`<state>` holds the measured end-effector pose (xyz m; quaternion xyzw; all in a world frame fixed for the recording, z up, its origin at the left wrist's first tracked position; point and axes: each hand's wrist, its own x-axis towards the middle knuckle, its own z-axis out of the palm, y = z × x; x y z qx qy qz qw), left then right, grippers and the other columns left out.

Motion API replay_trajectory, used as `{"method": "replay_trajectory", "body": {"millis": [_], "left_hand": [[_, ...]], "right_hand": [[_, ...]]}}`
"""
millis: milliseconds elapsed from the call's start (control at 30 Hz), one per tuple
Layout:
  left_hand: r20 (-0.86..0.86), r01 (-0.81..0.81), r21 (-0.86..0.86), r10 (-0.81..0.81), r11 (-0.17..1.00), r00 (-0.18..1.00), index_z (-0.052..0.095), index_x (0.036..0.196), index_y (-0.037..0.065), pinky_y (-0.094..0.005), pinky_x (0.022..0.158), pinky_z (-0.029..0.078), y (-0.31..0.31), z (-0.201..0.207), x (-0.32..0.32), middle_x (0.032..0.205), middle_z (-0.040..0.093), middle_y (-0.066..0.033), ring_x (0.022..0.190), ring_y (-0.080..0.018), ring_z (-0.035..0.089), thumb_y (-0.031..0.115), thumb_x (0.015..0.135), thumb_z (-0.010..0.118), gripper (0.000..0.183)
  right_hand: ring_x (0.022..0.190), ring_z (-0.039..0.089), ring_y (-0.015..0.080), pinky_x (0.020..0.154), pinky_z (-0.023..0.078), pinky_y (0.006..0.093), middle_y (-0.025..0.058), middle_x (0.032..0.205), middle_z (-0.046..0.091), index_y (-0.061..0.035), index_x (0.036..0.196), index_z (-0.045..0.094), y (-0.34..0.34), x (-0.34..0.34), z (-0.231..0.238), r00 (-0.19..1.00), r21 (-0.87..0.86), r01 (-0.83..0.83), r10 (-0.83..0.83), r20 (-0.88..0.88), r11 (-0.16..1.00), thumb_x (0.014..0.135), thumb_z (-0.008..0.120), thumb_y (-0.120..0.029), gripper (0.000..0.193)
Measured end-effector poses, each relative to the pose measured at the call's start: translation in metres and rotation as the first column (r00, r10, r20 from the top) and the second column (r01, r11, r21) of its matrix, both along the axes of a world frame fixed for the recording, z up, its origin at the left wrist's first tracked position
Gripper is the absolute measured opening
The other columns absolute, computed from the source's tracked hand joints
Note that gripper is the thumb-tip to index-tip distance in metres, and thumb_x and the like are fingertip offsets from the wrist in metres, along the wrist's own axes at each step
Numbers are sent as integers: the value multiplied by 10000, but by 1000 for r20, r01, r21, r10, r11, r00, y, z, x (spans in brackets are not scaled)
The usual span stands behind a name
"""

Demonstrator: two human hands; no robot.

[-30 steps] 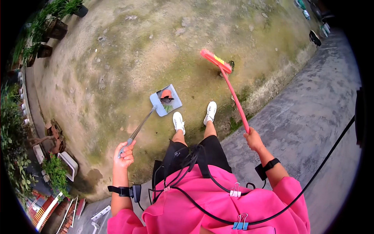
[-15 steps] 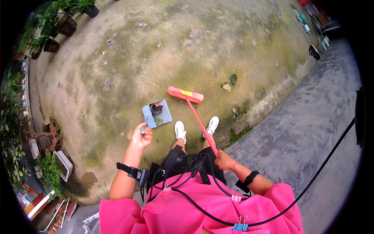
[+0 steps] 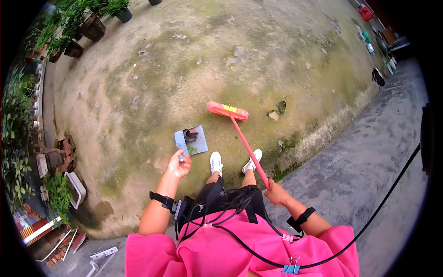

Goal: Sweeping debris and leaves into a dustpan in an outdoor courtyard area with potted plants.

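My left hand [image 3: 179, 165] is closed round the handle end of a blue-grey dustpan [image 3: 201, 138]. Inside the pan lie a crumpled black item [image 3: 189, 135], something reddish and some green bits. My right hand [image 3: 277, 192] grips the red stick of a broom [image 3: 249, 150]. The broom's head [image 3: 228, 111], with pink and yellow bristles facing away from me, is beyond my feet, to the right of the dustpan. Whether the head touches the ground I cannot tell.
Mossy, stained concrete spreads ahead, with a pale stone [image 3: 273, 116] near the broom. A grey paved strip [image 3: 350, 152] runs along the right. Potted plants [image 3: 93, 28] line the far left. A white trough [image 3: 76, 189] stands at left. A black cable [image 3: 369, 231] crosses from my shirt to the right.
The view has shifted slightly, so the ground, broom and dustpan appear a little further right and lower. Both hands keep their holds, and the pan's contents look the same.
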<state>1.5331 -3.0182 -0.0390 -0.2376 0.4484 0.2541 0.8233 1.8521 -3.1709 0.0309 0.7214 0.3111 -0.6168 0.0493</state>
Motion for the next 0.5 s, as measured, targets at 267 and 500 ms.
{"method": "replay_trajectory", "body": {"millis": [267, 500], "left_hand": [[4, -95, 23, 95, 995, 995, 373, 624, 71, -182, 331, 288, -13, 10, -33, 520, 415, 15, 411, -66, 390, 194, 704, 460, 170], [89, -290, 68, 283, 955, 955, 422, 768, -17, -160, 309, 258, -63, 29, -140, 494, 411, 39, 348, -30, 350, 146, 688, 472, 188]], "right_hand": [[359, 361, 67, 292, 269, 193, -5, 486, 372, -31, 946, 361, 16, -21, -19, 753, -386, 254, -432, -497, 887, 648, 463, -27, 315], [339, 355, 63, 263, 252, 200, 4, 498, 394, -38, 828, 393, 69, -34, 50, 949, -166, 79, -125, -289, 983, 624, 481, -46, 223]]}}
